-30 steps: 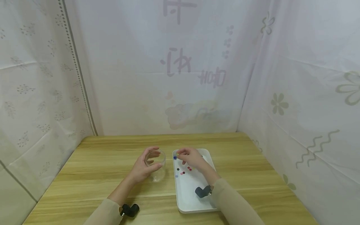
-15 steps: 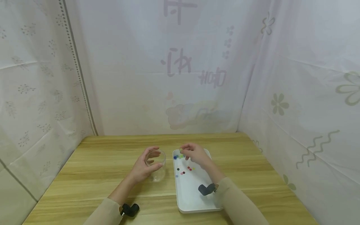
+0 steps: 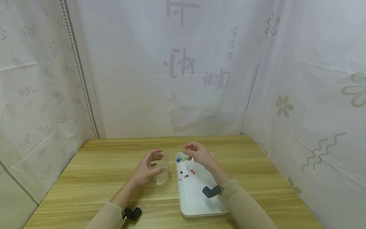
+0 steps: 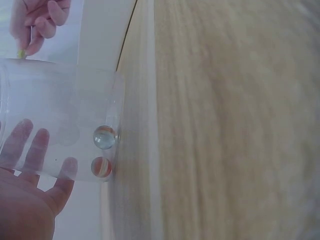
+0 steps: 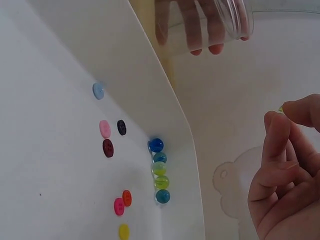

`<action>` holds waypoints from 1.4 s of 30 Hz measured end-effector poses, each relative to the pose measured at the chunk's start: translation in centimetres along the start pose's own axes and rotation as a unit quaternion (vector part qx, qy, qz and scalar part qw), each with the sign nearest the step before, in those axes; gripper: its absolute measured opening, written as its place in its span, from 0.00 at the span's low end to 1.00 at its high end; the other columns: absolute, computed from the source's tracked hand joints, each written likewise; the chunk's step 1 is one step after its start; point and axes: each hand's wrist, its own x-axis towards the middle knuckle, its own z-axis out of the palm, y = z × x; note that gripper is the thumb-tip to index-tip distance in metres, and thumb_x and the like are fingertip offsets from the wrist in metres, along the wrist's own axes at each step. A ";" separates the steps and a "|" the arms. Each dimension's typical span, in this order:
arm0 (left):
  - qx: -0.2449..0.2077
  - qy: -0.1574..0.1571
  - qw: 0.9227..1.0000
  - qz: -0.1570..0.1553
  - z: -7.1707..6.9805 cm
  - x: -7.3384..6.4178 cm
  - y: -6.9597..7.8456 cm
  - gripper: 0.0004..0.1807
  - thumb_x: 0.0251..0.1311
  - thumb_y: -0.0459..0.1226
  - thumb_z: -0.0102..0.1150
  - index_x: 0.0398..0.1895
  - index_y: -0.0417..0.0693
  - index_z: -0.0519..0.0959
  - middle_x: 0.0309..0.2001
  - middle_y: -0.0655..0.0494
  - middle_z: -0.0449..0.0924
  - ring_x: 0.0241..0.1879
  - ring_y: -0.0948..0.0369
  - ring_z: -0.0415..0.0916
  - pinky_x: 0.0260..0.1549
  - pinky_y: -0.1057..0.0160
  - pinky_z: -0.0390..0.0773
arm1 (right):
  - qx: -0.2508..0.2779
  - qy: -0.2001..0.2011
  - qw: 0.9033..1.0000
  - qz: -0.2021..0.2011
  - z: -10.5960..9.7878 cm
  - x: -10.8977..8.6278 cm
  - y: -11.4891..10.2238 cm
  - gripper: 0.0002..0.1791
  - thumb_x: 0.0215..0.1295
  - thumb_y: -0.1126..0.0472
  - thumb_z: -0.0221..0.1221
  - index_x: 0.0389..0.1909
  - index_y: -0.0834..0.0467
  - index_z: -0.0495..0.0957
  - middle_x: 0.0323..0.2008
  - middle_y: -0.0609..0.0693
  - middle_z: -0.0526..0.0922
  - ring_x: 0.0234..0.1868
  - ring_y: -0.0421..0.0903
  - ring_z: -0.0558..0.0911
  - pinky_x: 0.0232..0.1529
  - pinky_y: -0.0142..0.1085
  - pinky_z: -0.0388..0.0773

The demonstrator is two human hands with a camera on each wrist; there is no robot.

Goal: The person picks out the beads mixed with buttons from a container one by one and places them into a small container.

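Observation:
My left hand (image 3: 144,171) is curled round a clear plastic jar (image 3: 159,178) that stands on the table. Near the jar's bottom lie two marbles with orange-red bands, one paler (image 4: 104,137) and one redder (image 4: 101,167). Between thumb and index finger, my right hand (image 3: 200,156) pinches a small yellowish marble (image 5: 281,108), mostly covered by the fingertips. That hand is raised over the far end of a white tray (image 3: 197,200). Along the tray's far wall sits a row of blue, teal and yellow-green marbles (image 5: 159,168).
Several small buttons lie scattered in the tray, among them a pink button (image 5: 104,128), a black button (image 5: 121,127) and a yellow button (image 5: 124,231). The tray stands right of the jar on a wooden table (image 3: 94,181). Patterned curtains (image 3: 137,95) surround the table.
My right hand has lifted away from the marbles at the tray's far end, with one marble pinched in its fingertips. The left hand and the jar have stayed in place.

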 end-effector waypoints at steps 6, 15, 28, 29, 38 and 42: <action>0.001 0.002 1.000 -0.003 0.1 0.0 0.0 0.36 0.69 0.38 0.73 0.78 0.53 0.68 0.72 0.35 0.77 0.74 0.39 0.72 0.73 0.29 0.71 | 0.005 0.006 1.000 -0.014 0.1 -0.2 -1.2 0.17 0.76 0.54 0.68 0.59 0.57 0.84 0.48 0.59 0.89 0.35 0.46 0.84 0.32 0.33 0.73; 0.002 0.000 1.000 -0.006 0.0 -0.1 0.0 0.37 0.70 0.38 0.72 0.78 0.54 0.67 0.72 0.38 0.78 0.74 0.39 0.72 0.73 0.29 0.70 | 0.013 -0.002 0.999 -0.037 0.1 -0.5 -3.0 0.16 0.76 0.56 0.68 0.59 0.57 0.85 0.46 0.54 0.89 0.33 0.45 0.84 0.27 0.29 0.71; 0.001 0.002 1.000 -0.004 0.0 -0.1 -0.1 0.36 0.70 0.38 0.73 0.78 0.55 0.68 0.72 0.39 0.78 0.74 0.39 0.72 0.73 0.29 0.70 | 0.014 -0.019 0.999 -0.048 0.7 -0.9 -5.4 0.16 0.76 0.53 0.68 0.59 0.55 0.85 0.45 0.50 0.88 0.34 0.45 0.84 0.30 0.31 0.75; 0.001 0.001 1.000 -0.004 0.0 -0.1 -0.1 0.36 0.70 0.38 0.73 0.78 0.55 0.68 0.72 0.39 0.78 0.74 0.39 0.72 0.73 0.29 0.70 | 0.014 -0.021 0.998 -0.051 0.8 -0.9 -5.5 0.17 0.76 0.53 0.68 0.59 0.56 0.85 0.45 0.50 0.88 0.34 0.45 0.84 0.30 0.31 0.75; 0.000 -0.001 1.000 0.000 -0.1 -0.1 -0.1 0.37 0.70 0.38 0.73 0.78 0.53 0.68 0.72 0.36 0.77 0.74 0.39 0.72 0.73 0.28 0.70 | 0.023 -0.029 0.997 -0.071 1.5 -1.0 -6.8 0.16 0.76 0.55 0.68 0.59 0.56 0.85 0.43 0.49 0.88 0.33 0.44 0.84 0.29 0.31 0.73; -0.003 -0.002 1.000 0.003 -0.1 0.0 -0.2 0.37 0.70 0.36 0.73 0.78 0.53 0.67 0.72 0.34 0.76 0.74 0.38 0.72 0.73 0.28 0.70 | 0.028 -0.036 0.996 -0.078 1.7 -1.2 -7.3 0.18 0.77 0.56 0.68 0.60 0.60 0.84 0.42 0.48 0.87 0.33 0.44 0.83 0.28 0.31 0.72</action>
